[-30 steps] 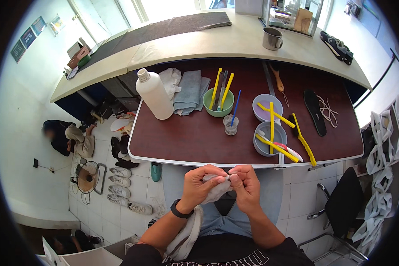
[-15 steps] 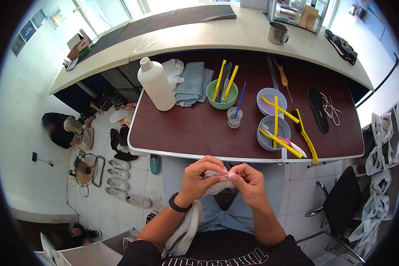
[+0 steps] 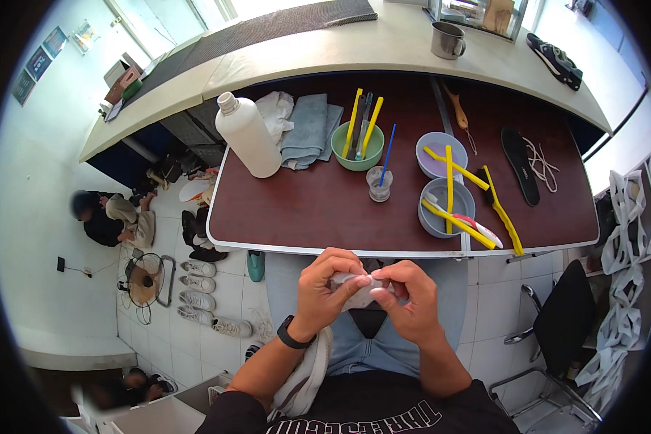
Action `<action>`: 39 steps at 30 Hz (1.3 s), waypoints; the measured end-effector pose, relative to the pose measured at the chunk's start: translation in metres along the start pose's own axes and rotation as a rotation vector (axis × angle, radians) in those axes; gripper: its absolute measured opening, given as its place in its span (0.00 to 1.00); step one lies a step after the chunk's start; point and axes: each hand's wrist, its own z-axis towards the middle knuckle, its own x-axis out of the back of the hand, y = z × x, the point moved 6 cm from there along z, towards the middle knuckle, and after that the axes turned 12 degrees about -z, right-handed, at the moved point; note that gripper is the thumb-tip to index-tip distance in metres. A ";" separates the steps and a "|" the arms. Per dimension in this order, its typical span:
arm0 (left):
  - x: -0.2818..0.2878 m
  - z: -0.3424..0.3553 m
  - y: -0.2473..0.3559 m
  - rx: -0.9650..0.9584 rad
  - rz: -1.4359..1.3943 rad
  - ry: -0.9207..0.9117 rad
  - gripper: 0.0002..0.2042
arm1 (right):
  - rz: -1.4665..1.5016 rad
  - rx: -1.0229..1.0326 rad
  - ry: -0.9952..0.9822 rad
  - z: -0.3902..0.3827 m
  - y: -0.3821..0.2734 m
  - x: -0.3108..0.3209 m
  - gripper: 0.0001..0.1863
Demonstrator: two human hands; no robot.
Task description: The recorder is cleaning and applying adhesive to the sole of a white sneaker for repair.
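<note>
Over my lap, in front of the table's near edge, my left hand [image 3: 328, 289] is closed on a thin white crumpled piece [image 3: 360, 298], like tissue or thin cloth. My right hand [image 3: 411, 295] meets it from the right, its bent forefinger at the piece's upper edge and its thumb lower down. Much of the piece is hidden by the fingers. A white shoe-like thing with a brown stripe [image 3: 301, 383] is tucked between my left forearm and my body.
On the brown table [image 3: 304, 217] stand a white bottle [image 3: 249, 137], a green bowl [image 3: 358, 155] with brushes, a small cup [image 3: 379, 189] and two bowls holding yellow-handled brushes. Shoes [image 3: 197, 298] line the floor at left; a black chair [image 3: 560, 311] stands right. Two people sit at left.
My right thumb has moved down, away from the left thumb and the right forefinger. The white piece stays between my hands. The whole view has shifted slightly.
</note>
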 end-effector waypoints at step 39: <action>0.022 0.014 -0.035 0.464 -0.398 -0.200 0.23 | 0.499 -0.388 -0.350 -0.017 0.047 -0.034 0.08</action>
